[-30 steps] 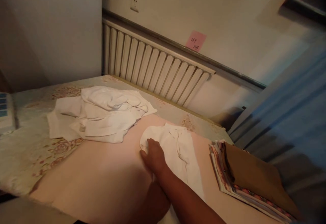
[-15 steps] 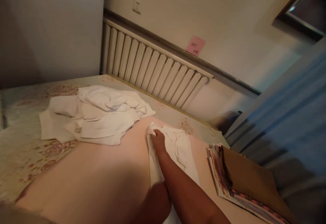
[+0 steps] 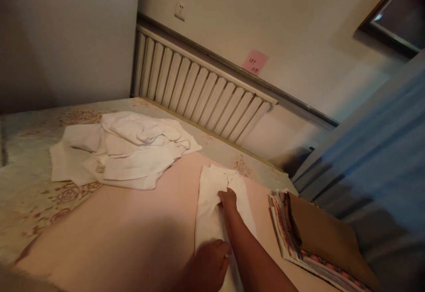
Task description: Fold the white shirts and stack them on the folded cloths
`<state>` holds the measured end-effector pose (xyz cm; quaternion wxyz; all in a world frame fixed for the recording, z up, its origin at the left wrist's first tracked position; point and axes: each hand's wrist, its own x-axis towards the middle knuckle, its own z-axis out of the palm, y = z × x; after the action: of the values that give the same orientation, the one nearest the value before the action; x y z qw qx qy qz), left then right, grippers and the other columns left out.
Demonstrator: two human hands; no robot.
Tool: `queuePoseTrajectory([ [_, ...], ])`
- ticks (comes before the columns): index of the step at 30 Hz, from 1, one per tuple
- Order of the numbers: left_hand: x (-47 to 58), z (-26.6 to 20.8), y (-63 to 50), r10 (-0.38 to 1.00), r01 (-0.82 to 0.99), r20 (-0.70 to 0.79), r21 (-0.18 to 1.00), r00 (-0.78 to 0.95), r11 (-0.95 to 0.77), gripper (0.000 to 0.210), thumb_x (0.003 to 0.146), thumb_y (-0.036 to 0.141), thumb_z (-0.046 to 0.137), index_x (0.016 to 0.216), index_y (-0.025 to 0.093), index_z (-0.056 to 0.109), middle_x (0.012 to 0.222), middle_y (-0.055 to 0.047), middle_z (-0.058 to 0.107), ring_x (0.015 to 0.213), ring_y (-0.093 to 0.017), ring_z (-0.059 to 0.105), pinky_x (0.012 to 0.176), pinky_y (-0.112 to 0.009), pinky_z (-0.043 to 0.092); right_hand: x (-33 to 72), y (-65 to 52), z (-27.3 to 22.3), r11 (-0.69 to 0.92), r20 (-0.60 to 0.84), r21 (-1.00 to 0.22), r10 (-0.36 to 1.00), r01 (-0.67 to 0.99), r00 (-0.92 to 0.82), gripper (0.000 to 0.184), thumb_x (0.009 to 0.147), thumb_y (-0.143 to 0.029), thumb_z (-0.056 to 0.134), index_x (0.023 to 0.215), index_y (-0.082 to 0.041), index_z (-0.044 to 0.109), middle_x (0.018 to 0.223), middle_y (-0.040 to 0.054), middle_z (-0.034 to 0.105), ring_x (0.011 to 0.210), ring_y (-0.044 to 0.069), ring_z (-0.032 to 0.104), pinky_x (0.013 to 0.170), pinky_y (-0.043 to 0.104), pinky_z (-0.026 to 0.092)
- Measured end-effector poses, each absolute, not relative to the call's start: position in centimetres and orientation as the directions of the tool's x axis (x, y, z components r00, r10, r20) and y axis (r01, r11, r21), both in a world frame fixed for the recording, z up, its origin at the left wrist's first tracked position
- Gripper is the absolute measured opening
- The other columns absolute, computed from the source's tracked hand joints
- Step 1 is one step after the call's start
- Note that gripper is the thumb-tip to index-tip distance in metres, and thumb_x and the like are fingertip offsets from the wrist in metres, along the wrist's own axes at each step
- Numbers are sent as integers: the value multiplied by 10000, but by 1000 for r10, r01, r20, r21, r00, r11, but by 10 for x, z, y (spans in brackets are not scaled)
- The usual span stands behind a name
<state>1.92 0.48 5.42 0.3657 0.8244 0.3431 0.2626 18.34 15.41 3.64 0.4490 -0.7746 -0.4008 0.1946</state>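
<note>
White garment point(image 3: 207, 221) is lengthwise in front of me on the pink sheet point(image 3: 142, 212), between the loose white heap point(image 3: 133, 154) and the folded stack point(image 3: 288, 239). Right grip point(image 3: 229, 200) is pinched narrow on its turned-in edge, around mid-width toward the far end. Left grip point(image 3: 212, 260) is closed up nearer me, looks like on the same edge; a bit of white shows at the fingertips.

Status: left side is turned inward, outer edge runs fairly straight. Right side lies flat, a few creases by the far end, no fold there that I can see. Near end is hidden by my arms, can't tell. So I'd call this piece part folded.

Around it: stack is squared up, brown cloth point(image 3: 327, 225) on top. Heap is rumpled and unfolded, partly on the floral cover point(image 3: 20, 203).
</note>
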Motion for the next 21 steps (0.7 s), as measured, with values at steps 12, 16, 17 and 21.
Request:
queuePoseTrajectory([
  [12,15,62,15,896,382,212,848,390,-367,217,894,168,382,861,241,584,800,13,653,708,-134,575,648,-255,355,198,139,59,-399,202,-526,800,751,566,626,710,-136,460,1331,-66,484,1183,160,645,1092,267,606,909,306,441],
  [16,16,58,15,898,402,214,836,385,-372,219,894,161,375,866,241,577,798,13,644,700,-136,560,644,-264,339,203,128,53,-389,218,-451,825,803,522,604,738,-131,451,1339,-72,474,1166,163,644,1098,264,596,921,317,424],
  [17,17,56,15,900,413,213,832,380,-371,222,893,159,373,864,241,577,795,12,642,701,-138,557,645,-268,335,203,125,52,-386,219,-439,830,812,513,591,742,-130,452,1330,-77,484,1156,161,644,1093,264,594,921,318,421],
  [21,18,52,15,905,438,197,823,377,-361,218,884,159,385,884,250,584,810,10,643,711,-146,550,649,-276,328,203,119,54,-348,306,-317,843,882,442,534,772,-148,463,1301,-94,509,1135,162,612,1093,274,563,934,339,404],
])
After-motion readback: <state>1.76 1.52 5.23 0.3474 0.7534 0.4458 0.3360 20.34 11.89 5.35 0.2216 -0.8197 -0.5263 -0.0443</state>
